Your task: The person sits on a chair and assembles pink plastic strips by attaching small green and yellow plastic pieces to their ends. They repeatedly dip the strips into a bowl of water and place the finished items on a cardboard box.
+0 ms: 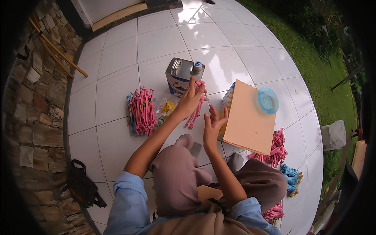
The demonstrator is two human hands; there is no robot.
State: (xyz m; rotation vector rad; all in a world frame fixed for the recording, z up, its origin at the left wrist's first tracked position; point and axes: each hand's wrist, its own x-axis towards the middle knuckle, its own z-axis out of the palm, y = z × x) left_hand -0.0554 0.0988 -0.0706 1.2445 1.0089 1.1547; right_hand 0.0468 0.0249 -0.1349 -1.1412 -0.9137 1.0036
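Observation:
My left hand [190, 101] is closed around a few thin pink strips with knobby ends [191, 120]; they hang down past the fingers. Just to its right, my right hand [214, 124] holds nothing, its fingers spread and bent beside a box with a tan board top [250, 117]. Behind the left hand stands a rectangular metal can [180, 70] with a blue-capped spout. On the left lies a thick bundle of similar pink strips [143, 111], with some blue ones at its edge. Between bundle and can is a clear plastic bag with small yellow pieces [168, 107].
A round, see-through blue dish [268, 100] sits on the board's far right corner. More pink bundles [277, 148] and a blue bundle [290, 178] lie at right on the white tiles [117, 78]. A dark bag [84, 184] rests by the stone wall [33, 149].

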